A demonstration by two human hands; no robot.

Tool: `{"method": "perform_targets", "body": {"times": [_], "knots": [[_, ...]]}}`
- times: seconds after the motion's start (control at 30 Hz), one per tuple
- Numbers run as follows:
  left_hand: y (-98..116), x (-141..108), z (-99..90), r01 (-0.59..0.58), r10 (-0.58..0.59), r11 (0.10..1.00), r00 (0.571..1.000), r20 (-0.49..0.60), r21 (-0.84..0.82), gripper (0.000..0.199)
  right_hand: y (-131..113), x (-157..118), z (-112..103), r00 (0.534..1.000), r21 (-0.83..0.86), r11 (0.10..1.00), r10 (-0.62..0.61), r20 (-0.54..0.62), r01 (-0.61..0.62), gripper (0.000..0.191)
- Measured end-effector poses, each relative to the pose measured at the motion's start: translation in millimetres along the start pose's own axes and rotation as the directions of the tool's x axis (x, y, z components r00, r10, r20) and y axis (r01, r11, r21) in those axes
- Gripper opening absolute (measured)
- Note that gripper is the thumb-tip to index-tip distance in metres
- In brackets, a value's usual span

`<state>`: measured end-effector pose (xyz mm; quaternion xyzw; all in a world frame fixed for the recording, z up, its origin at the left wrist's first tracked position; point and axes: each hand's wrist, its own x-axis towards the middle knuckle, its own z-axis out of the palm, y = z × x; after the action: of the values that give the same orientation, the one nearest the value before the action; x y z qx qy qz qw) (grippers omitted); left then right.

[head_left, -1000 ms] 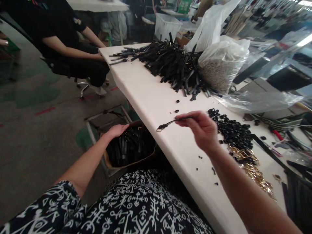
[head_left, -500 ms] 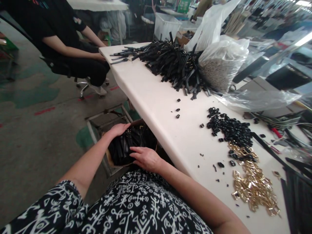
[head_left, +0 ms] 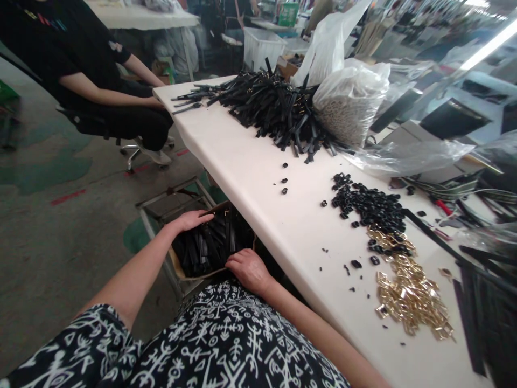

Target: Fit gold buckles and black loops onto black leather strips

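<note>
Below the desk's [head_left: 242, 145] edge, box [head_left: 176, 263] of black straps [head_left: 205, 243], left hand [head_left: 189, 221] clasping its rim, right hand [head_left: 251, 269] touching it, grip unclear, gold pieces [head_left: 410, 293] atop desk, co-worker [head_left: 76, 62] by desk's far end.

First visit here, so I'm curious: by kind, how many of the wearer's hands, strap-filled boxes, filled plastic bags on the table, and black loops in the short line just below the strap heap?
Hands (left hand, right hand): 2
Strap-filled box: 1
Filled plastic bag: 1
Black loops in that line: 3
Total: 7
</note>
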<state>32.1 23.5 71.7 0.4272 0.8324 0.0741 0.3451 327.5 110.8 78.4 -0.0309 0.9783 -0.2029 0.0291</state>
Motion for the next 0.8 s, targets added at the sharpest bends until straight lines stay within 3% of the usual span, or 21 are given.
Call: {"method": "perform_targets", "body": {"times": [0.17,0.3,0.47,0.53,0.63,0.73,0.8], "knots": [[5.1,-5.6,6.7,-0.01,0.011,1.0,0.999,-0.046,0.023,0.075,-9.6,0.4,1.3,0.992,-0.057,0.99,0.127,-0.011,-0.127,0.012],[7.8,-7.8,15.8,0.009,-0.007,1.0,0.994,-0.113,0.02,0.077,-11.9,2.9,1.5,0.991,-0.07,0.988,0.136,0.013,-0.135,0.014],[-12.3,-13.8,5.4,-0.023,0.009,0.996,0.986,-0.164,-0.089,0.07,-12.2,3.0,2.4,0.987,-0.068,0.988,0.145,0.065,-0.141,0.016],[-29.3,-22.0,-1.5,0.028,-0.063,0.988,0.97,-0.233,-0.149,0.069,-12.8,2.2,2.1,0.985,-0.065,0.987,0.15,0.083,-0.144,0.017],[-56.0,-40.5,-0.4,0.167,-0.249,0.952,0.911,-0.329,-0.258,0.072,-13.7,0.7,0.7,0.983,-0.063,0.987,0.151,0.102,-0.145,0.018],[-71.8,-59.9,22.2,0.312,-0.425,0.881,0.852,-0.305,-0.356,0.073,-14.0,-0.9,-0.5,0.982,-0.066,0.987,0.15,0.11,-0.144,0.017],[-74.3,-69.6,45.4,0.38,-0.488,0.843,0.839,-0.243,-0.381,0.058,-13.9,-2.1,-0.8,0.982,-0.068,0.987,0.152,0.115,-0.145,0.016]]}}
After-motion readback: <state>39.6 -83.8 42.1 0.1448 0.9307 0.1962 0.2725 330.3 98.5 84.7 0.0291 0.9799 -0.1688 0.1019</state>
